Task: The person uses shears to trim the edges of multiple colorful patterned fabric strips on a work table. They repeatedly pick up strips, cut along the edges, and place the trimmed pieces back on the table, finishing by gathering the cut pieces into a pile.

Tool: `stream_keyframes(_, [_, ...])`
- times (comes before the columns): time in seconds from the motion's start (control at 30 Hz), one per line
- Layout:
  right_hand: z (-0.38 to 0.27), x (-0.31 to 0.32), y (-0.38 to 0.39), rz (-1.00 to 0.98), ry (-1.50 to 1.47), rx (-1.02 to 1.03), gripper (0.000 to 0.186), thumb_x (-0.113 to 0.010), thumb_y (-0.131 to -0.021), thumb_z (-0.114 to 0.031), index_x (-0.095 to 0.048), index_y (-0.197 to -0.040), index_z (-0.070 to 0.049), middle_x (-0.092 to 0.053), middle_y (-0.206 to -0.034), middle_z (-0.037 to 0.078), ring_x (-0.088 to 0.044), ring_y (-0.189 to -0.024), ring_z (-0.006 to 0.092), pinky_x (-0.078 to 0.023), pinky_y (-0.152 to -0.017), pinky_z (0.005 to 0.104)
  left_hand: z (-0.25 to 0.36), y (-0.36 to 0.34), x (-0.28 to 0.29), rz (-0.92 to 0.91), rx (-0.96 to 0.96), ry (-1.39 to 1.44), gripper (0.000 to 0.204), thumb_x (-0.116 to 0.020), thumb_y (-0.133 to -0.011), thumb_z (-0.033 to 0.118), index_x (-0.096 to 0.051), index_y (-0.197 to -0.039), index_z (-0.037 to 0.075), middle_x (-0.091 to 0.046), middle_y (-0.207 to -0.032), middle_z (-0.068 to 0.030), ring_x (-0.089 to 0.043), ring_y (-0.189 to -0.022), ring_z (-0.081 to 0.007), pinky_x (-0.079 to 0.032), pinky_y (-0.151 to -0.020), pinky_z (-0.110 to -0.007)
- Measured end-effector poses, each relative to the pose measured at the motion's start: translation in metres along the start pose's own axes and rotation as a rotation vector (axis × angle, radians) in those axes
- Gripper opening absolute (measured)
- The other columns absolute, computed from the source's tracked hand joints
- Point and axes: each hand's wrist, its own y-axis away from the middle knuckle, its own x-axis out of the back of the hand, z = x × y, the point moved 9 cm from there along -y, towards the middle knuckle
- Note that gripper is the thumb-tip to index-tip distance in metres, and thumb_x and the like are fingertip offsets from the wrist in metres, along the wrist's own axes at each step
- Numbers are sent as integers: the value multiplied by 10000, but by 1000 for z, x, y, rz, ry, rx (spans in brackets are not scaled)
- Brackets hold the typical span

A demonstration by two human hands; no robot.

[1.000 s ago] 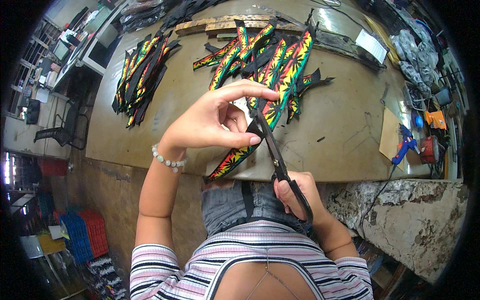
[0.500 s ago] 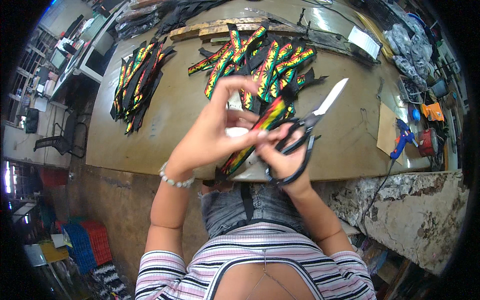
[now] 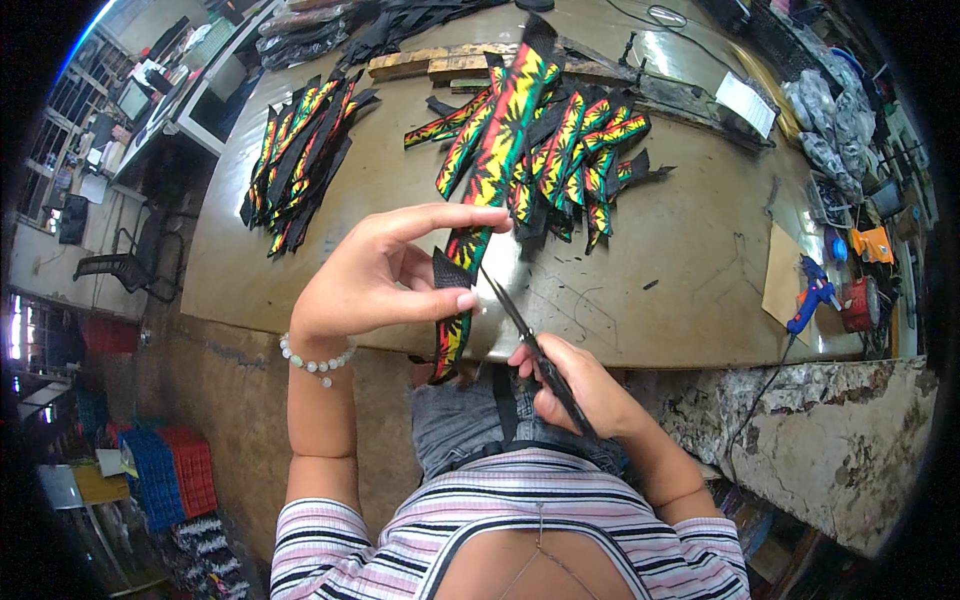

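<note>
My left hand pinches a patterned strap of red, yellow and green with black leaf shapes, held upright above the table's near edge. A black end of webbing is folded over beside my left thumb. In my right hand is a pair of black-handled scissors, its blades pointing up and left toward the strap's right edge. Whether the blades touch the strap I cannot tell. Beyond my hands lies a loose pile of similar straps, and a second bundle of straps lies to the left.
The worktable spreads in front of me. Wooden boards lie along its back. At the right are a blue glue gun with a cord, brown cardboard, a red tin and clear plastic bags. A chair stands left.
The scissors have swung from pointing up-right to up-left, and my right hand has drawn lower, away from the strap. The strap is now more upright, held by my left hand alone.
</note>
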Motion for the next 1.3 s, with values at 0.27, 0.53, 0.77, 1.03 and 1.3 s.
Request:
stream_keyframes(0.27, [11, -21, -2, -216, -205, -202, 313, -598, -912, -299, -531, -1038, -20, -546, -799, 79, -541, -706, 176, -482, -674, 326, -14, 0, -15, -74, 42, 95, 699, -804, -689, 14, -541, -1337, -7, -600, -1315, -119, -479, -624, 70, -365, -479, -101])
stream_keyframes(0.53, [2, -31, 12, -265, -622, -138, 874, -408, -765, -871, -537, -1012, -42, -478, -791, -4, -485, -669, 82, -416, -593, 214, -24, 3, -21, -77, 91, 228, 747, -813, -696, 23, -501, -1375, 6, -583, -1334, -91, -450, -599, 78, -356, -484, -98])
stream_keyframes(0.77, [10, -24, 24, -215, -644, -372, 803, -461, -770, -841, -549, -858, -48, -506, -683, -9, -502, -477, 77, -422, -431, 220, -30, -1, -24, -119, 138, 180, 779, -818, -693, 14, -473, -1391, 3, -550, -1367, -79, -455, -595, 61, -364, -489, -112])
stream_keyframes(1.03, [13, -14, 26, -194, -635, -389, 697, -364, -921, -720, -531, -830, -50, -480, -632, -6, -481, -447, 87, -421, -406, 230, -30, -11, -30, -138, 118, 147, 806, -803, -702, -20, -427, -1416, -12, -505, -1410, -75, -487, -625, 42, -396, -516, -128])
stream_keyframes(1.3, [9, -24, 36, -364, -1083, -317, 829, -219, -826, -841, -508, -850, -64, -442, -661, 7, -445, -481, 90, -434, -385, 224, -34, -19, -37, -185, 125, 168, 837, -803, -704, -25, -400, -1437, -8, -493, -1420, -66, -514, -642, 23, -424, -539, -141])
